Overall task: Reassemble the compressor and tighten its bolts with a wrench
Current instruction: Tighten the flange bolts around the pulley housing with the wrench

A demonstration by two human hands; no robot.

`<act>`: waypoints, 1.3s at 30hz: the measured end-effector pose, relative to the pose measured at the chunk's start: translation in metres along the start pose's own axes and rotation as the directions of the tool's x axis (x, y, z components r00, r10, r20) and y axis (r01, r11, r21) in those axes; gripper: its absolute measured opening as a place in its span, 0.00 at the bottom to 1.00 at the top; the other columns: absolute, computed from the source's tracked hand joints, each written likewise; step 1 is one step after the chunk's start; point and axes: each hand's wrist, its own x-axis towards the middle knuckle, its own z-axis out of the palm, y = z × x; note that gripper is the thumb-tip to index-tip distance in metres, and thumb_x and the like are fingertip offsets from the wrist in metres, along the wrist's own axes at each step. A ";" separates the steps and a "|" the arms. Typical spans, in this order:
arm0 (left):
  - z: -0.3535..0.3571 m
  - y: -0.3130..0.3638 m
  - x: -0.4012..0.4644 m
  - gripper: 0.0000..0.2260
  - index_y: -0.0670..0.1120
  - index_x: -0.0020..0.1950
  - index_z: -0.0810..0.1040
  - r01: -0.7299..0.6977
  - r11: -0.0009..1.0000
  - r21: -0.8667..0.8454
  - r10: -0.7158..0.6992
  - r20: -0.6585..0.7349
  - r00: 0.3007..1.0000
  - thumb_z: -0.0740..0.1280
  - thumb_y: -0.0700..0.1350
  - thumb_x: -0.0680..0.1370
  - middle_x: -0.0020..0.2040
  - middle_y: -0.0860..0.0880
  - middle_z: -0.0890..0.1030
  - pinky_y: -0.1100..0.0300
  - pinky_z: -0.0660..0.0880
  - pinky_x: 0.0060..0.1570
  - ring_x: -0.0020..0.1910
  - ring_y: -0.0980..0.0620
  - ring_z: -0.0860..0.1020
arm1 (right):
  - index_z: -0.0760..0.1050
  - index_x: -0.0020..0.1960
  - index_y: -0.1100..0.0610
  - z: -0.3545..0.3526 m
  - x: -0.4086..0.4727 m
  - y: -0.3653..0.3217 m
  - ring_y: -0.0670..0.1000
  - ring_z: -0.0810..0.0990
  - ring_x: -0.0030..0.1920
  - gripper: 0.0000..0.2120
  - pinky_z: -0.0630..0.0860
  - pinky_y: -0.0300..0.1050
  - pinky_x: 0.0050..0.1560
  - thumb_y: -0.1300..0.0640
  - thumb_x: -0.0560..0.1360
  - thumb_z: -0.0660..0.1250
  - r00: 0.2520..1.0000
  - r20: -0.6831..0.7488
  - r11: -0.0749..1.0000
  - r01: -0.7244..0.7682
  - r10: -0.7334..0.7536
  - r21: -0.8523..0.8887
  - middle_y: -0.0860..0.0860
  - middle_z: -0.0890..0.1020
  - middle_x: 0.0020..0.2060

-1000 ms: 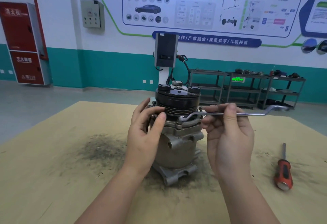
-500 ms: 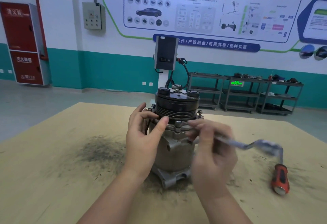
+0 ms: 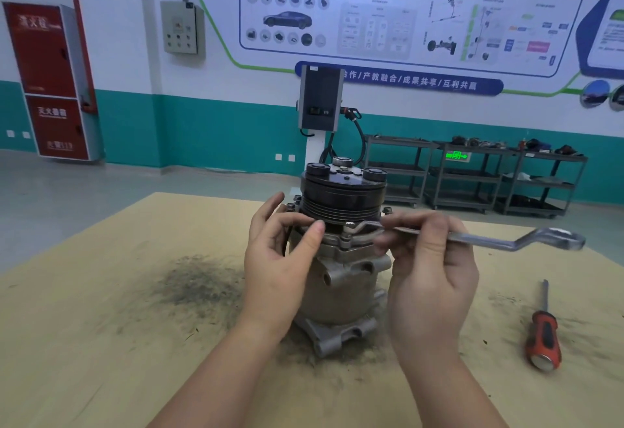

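Standing compressor (image 3: 341,279) between hands, wrench (image 3: 479,240) pinched

The table (image 3: 101,343) is left open from 7 to 10 o'clock of the compressor (image 3: 341,279); 3 o'clock is barred by the wrench (image 3: 479,240); 4 o'clock is occupied by the screwdriver (image 3: 543,336).

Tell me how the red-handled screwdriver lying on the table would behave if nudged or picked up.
The screwdriver lies flat on the table, and its handle looks rounded, so a sideways nudge would probably roll it. The metal shaft looks rigid; it should lift without flexing. It is likely handle-heavy, since the handle is far thicker than the shaft. The handle's dark inserts suggest a secure, non-slippery hold.
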 end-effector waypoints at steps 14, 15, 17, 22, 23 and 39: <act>0.002 -0.001 -0.004 0.05 0.59 0.42 0.82 -0.043 0.997 0.066 0.043 0.013 0.999 0.68 0.48 0.74 0.66 0.59 0.71 0.76 0.67 0.59 0.66 0.69 0.69 | 0.74 0.40 0.60 -0.011 0.026 0.000 0.50 0.73 0.27 0.16 0.70 0.37 0.27 0.65 0.80 0.51 0.864 0.039 0.784 -0.474 0.502 0.401 0.55 0.79 0.30; 0.002 0.000 -0.005 0.05 0.58 0.44 0.81 -0.049 0.996 0.071 0.048 0.015 0.999 0.67 0.48 0.74 0.66 0.59 0.71 0.77 0.67 0.58 0.65 0.71 0.68 | 0.73 0.42 0.60 -0.011 0.026 0.001 0.50 0.73 0.26 0.14 0.70 0.38 0.27 0.65 0.80 0.51 0.866 0.022 0.795 -0.469 0.500 0.385 0.55 0.79 0.30; 0.003 0.000 -0.005 0.03 0.55 0.47 0.78 -0.048 0.997 0.055 0.048 0.000 0.999 0.68 0.48 0.74 0.66 0.58 0.71 0.72 0.68 0.61 0.65 0.71 0.69 | 0.70 0.47 0.58 -0.010 0.023 0.003 0.50 0.74 0.26 0.11 0.71 0.40 0.27 0.66 0.81 0.51 0.895 -0.019 0.850 -0.417 0.447 0.322 0.55 0.80 0.31; 0.003 0.004 -0.003 0.05 0.61 0.40 0.80 -0.024 0.995 0.097 0.026 -0.020 0.999 0.73 0.50 0.71 0.66 0.60 0.70 0.53 0.67 0.71 0.69 0.56 0.70 | 0.64 0.59 0.51 -0.002 -0.005 0.008 0.49 0.80 0.32 0.08 0.76 0.38 0.35 0.61 0.82 0.54 0.983 0.097 0.986 0.163 -0.158 -0.046 0.54 0.82 0.39; 0.003 0.005 -0.003 0.04 0.62 0.40 0.80 -0.023 0.995 0.102 0.025 -0.020 0.999 0.71 0.51 0.71 0.66 0.61 0.69 0.55 0.68 0.70 0.69 0.56 0.70 | 0.64 0.59 0.50 -0.001 -0.011 0.010 0.48 0.81 0.34 0.08 0.77 0.38 0.37 0.60 0.82 0.56 0.955 0.173 0.961 0.259 -0.241 -0.093 0.53 0.82 0.40; 0.006 0.000 -0.008 0.12 0.55 0.50 0.77 -0.035 0.995 0.096 0.039 -0.045 0.998 0.69 0.59 0.71 0.62 0.60 0.72 0.67 0.70 0.64 0.65 0.67 0.71 | 0.67 0.47 0.56 0.001 0.001 -0.005 0.51 0.80 0.30 0.05 0.78 0.42 0.34 0.56 0.81 0.56 0.997 0.067 1.000 0.026 -0.026 0.003 0.51 0.83 0.36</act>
